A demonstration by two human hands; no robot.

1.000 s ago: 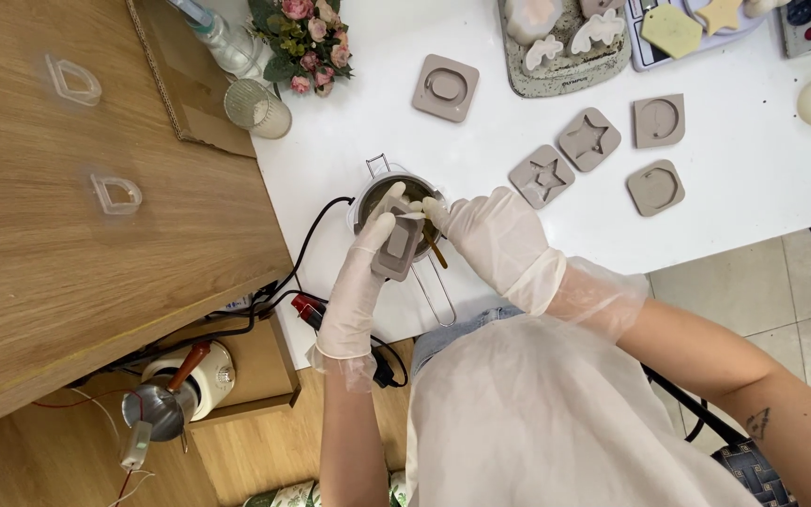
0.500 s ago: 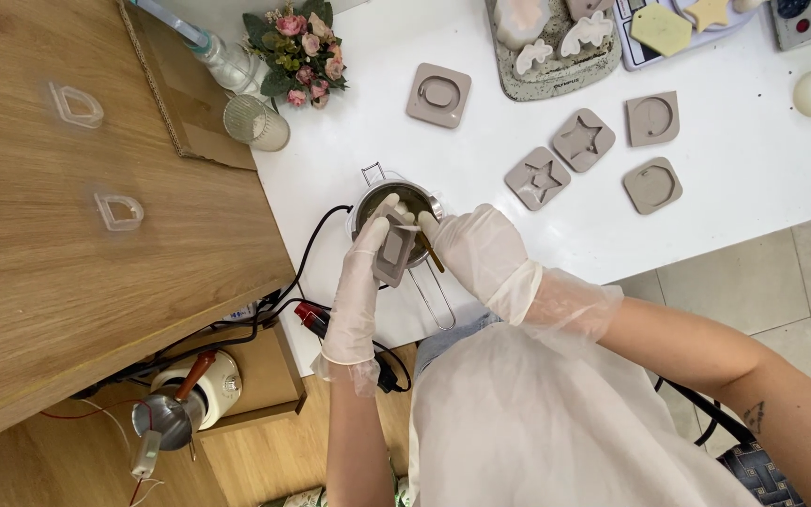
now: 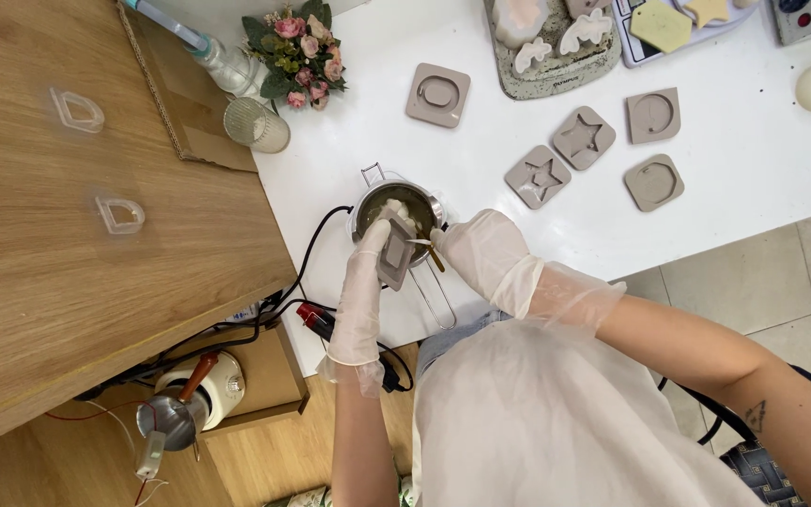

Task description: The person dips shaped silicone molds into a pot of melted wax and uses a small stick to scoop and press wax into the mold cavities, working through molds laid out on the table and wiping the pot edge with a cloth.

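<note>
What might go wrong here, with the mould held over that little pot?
1. The left hand tilts the grey mould over the metal pot; it might slip in.
2. The right hand works at the mould with a thin tool, so bits might miss the pot and fall on the white table.
3. The black cable runs beside the pot near the table's edge; a snag might tip it.

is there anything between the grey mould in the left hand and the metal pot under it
Nothing visible. The left hand holds the grey mould tilted right over the metal pot; only the right hand with its small tool works at the mould's edge.
</note>
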